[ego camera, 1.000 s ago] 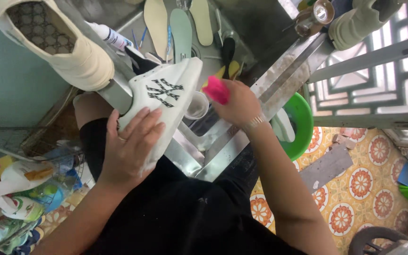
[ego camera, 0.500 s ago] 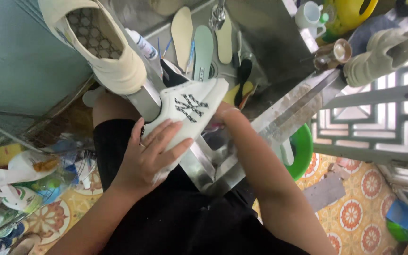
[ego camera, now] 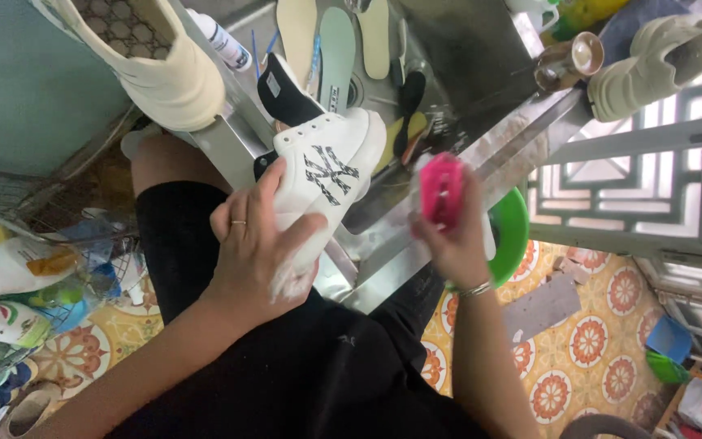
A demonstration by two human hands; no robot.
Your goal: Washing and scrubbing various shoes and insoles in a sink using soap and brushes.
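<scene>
Here, the left hand is gripping a white leather sneaker at centre frame, while the right hand is clutching a pink scrubbing brush; scrubbing seems underway, needing brush-to-shoe contact.

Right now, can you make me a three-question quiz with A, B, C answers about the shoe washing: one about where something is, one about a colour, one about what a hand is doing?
1. Where is the white sneaker?
A. On the tiled floor
B. At the edge of the metal sink
C. Inside the green basin

2. What colour is the scrub brush?
A. Pink
B. Blue
C. Black

3. What is the left hand doing?
A. Hanging free
B. Holding an insole
C. Gripping the sneaker

Answers: 1 B, the sneaker sits against the sink's rim. 2 A, the brush in the right hand is bright pink. 3 C, its soapy fingers wrap the sneaker's side.
</scene>
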